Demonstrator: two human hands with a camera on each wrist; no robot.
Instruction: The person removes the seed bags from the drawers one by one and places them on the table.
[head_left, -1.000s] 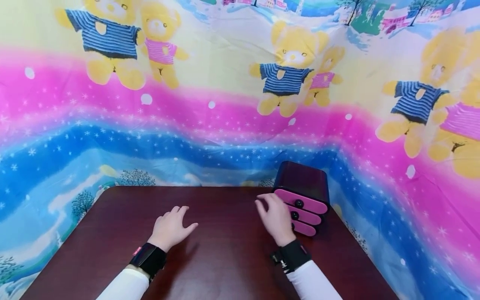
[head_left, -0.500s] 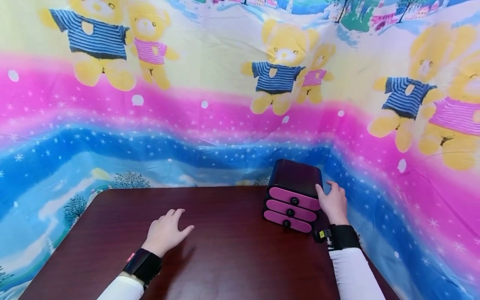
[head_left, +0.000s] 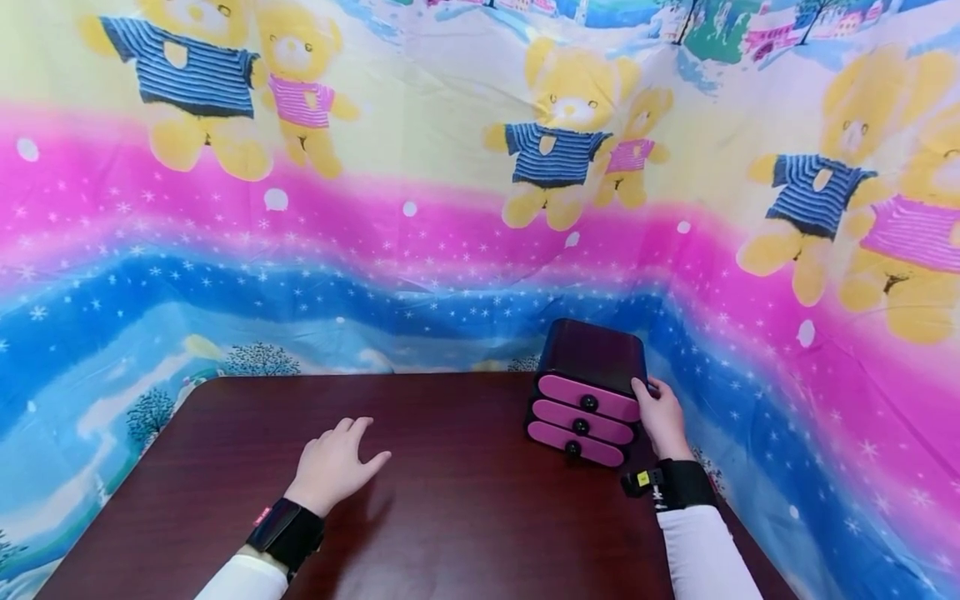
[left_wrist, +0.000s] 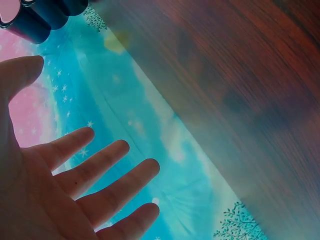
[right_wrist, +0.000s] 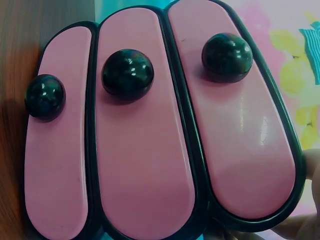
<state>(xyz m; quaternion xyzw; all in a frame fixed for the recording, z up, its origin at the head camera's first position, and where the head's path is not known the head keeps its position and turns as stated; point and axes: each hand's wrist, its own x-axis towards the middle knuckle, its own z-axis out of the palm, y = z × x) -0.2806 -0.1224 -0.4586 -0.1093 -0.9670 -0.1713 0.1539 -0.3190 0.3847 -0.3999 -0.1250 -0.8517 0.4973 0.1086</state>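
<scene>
A small black drawer cabinet (head_left: 596,350) with three pink drawer fronts stands at the table's back right. In the right wrist view its drawer fronts (right_wrist: 142,150), each with a round black knob (right_wrist: 127,75), fill most of the picture, all pushed in. My right hand (head_left: 663,417) grips the cabinet's upper right side, thumb at the front top corner. The other fingers go behind that side and are mostly hidden. My left hand (head_left: 330,467) hovers over the left half of the table, holding nothing. In the left wrist view, its fingers (left_wrist: 115,190) are spread and fairly straight.
The dark wooden table (head_left: 450,517) has a rounded back left corner. A cloth printed with teddy bears (head_left: 558,154) and snow hangs behind it and along its right side, close beside the cabinet. Black bands (head_left: 288,533) sit on both wrists.
My right hand has gone from in front of the cabinet's left part to its right side, then closed onto it. The left hand has stayed nearly still, and so has the cabinet.
</scene>
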